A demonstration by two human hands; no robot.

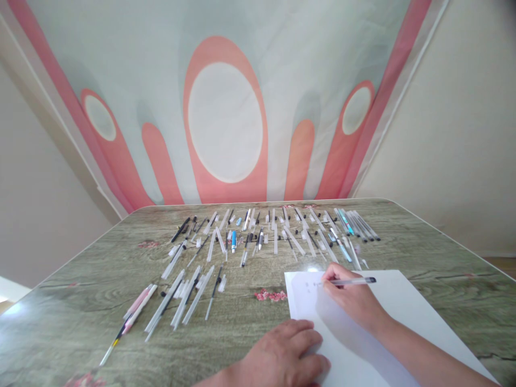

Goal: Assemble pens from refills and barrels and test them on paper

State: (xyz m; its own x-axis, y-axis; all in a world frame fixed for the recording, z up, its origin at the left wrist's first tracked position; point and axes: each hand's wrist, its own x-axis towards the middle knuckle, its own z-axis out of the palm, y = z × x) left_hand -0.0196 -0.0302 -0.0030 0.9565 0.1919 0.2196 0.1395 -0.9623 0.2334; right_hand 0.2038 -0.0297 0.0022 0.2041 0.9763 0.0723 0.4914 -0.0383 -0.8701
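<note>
A clear pen with a dark end (355, 280) is pinched in my right hand (350, 298), its tip at the upper left of a white sheet of paper (403, 301). Small faint marks show on the paper near the tip. My left hand (286, 352) rests palm down at the paper's left edge, its fingers slightly bent and apart, with nothing held in it. My right forearm crosses the right part of the sheet.
Rows of pen parts, clear tubes, refills and caps, lie across the back of the wood-patterned table (242, 306). More tubes (165, 301) and a pink pen body (137, 303) lie at the left. Behind stands a patterned backdrop (282, 64).
</note>
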